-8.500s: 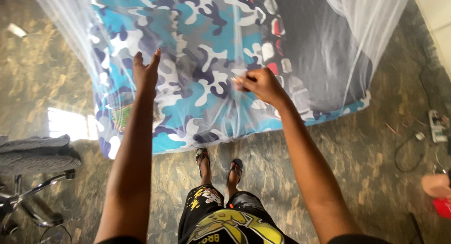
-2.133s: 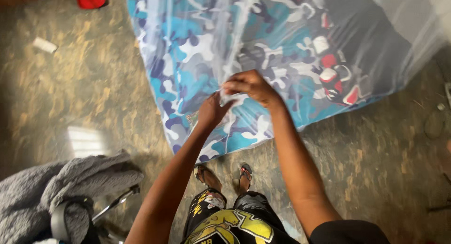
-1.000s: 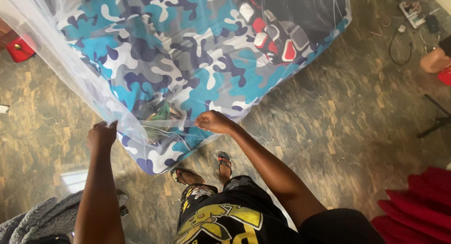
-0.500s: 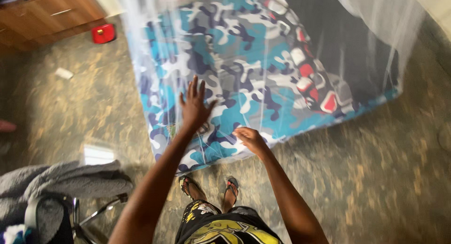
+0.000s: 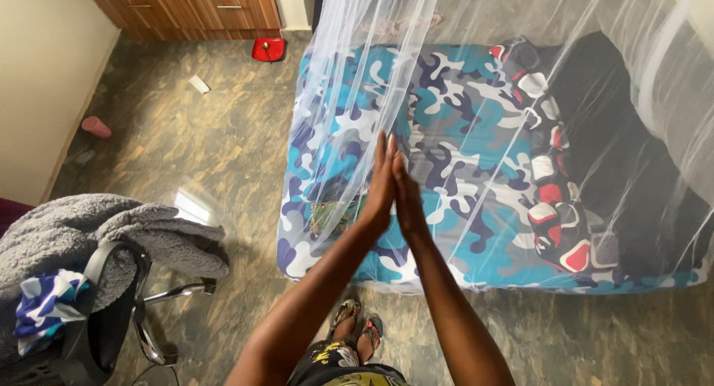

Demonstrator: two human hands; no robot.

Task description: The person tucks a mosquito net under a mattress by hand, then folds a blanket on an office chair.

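A mattress (image 5: 476, 133) in a blue, white and grey camouflage sheet lies on the floor under a sheer white mosquito net (image 5: 357, 74). My left hand (image 5: 381, 184) and my right hand (image 5: 406, 196) are held out flat side by side, fingers straight and pointing away, at the net's front folds over the near edge of the mattress. Neither hand grips anything that I can see. A small green patterned piece (image 5: 333, 216) lies on the mattress just left of my left wrist.
An office chair (image 5: 111, 311) draped with a grey fleece blanket (image 5: 82, 230) stands at the lower left. A red object (image 5: 267, 49) sits by the wooden cabinet (image 5: 193, 3) at the top. A dark cover (image 5: 632, 155) fills the mattress's right part.
My hands have come together from apart, and now reach flat and side by side into the net. The view has swung so that the cabinet and chair show.
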